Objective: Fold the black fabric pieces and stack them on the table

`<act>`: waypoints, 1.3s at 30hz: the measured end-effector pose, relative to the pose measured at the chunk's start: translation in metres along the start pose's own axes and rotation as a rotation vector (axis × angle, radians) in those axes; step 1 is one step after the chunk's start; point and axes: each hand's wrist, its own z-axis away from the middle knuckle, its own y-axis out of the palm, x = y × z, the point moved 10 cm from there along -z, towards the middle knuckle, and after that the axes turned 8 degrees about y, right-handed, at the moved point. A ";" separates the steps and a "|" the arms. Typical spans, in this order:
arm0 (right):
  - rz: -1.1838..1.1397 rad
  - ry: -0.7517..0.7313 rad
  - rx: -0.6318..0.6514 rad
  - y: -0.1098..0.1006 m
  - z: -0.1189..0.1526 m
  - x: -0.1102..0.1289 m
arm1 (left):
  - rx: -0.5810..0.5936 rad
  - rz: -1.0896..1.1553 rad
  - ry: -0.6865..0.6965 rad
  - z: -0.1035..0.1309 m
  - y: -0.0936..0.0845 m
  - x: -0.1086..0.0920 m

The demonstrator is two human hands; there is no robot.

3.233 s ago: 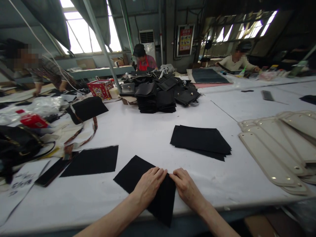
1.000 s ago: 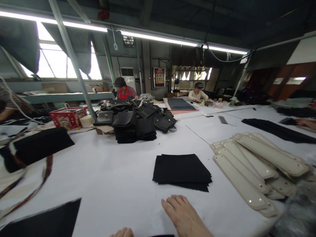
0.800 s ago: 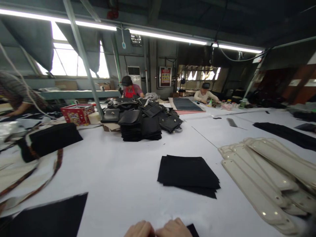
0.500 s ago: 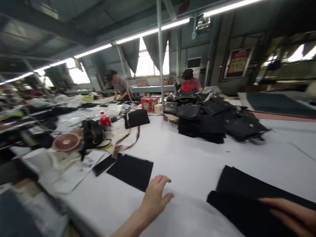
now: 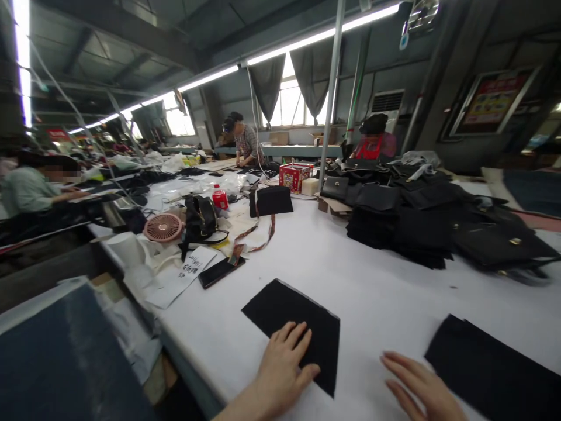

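My left hand [image 5: 287, 371] rests on a flat black fabric-like panel [image 5: 322, 336], its fingers outstretched and slightly spread. The panel lies flat on the white tabletop, with one lower corner hidden beneath the hand. Over the table between that panel and a pile of similar black panels [image 5: 495, 371] at the right is my right hand [image 5: 421, 386]. Its fingers are apart and it holds nothing. Beyond the left hand lies a dark phone [image 5: 221, 272] beside a white sheet with handwriting [image 5: 193, 269].
A big heap of black bags [image 5: 394, 204] stands at the back right. On the left are a pink fan [image 5: 163, 227], a black backpack [image 5: 200, 219], a red bottle [image 5: 220, 197] and a patterned strap [image 5: 254, 240]. Co-workers work at other tables. The table edge [image 5: 193, 356] runs along the left.
The black panel has shifted towards me, away from the phone, and my left hand now lies on it. My right hand has left the black pile at right. The view has turned left.
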 end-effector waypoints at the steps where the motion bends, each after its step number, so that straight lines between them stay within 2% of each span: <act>1: 0.007 -0.004 0.042 0.016 0.000 0.027 | 0.022 0.041 0.056 0.004 0.009 -0.021; 3: 0.012 -0.012 0.022 0.035 0.005 0.069 | 0.072 0.125 0.170 0.014 0.021 -0.058; 5: 0.059 -0.021 0.038 0.053 0.019 0.092 | 0.088 0.186 0.225 0.021 0.019 -0.076; 7: 0.122 -0.027 0.058 0.065 0.038 0.097 | 0.053 0.200 0.204 0.020 0.003 -0.073; 10: 0.168 -0.045 0.071 0.067 0.066 0.095 | -0.007 0.130 0.193 0.011 -0.022 -0.059; 13: 0.126 -0.025 0.124 0.061 0.076 0.095 | 0.014 0.048 0.270 0.003 -0.025 -0.056; 16: 0.052 0.082 0.156 0.052 0.062 0.097 | 0.021 0.015 0.296 0.005 -0.013 -0.055; 20: -0.015 0.303 0.086 0.045 0.014 0.088 | -0.019 0.028 0.280 0.010 -0.003 -0.052; 23: 0.025 0.419 0.072 0.059 -0.022 0.076 | -0.023 0.057 0.291 0.009 -0.003 -0.053; 26: 0.136 0.487 0.106 0.079 -0.044 0.067 | -0.028 0.084 0.284 0.006 -0.005 -0.051; 29: 0.191 0.511 0.140 0.091 -0.049 0.063 | -0.042 0.087 0.258 0.003 -0.007 -0.046; 32: 0.164 0.537 0.137 0.093 -0.047 0.062 | -0.047 0.095 0.255 0.002 -0.005 -0.042; 39: -0.156 0.658 0.113 0.100 -0.042 0.046 | 0.006 0.040 0.308 -0.005 -0.007 -0.041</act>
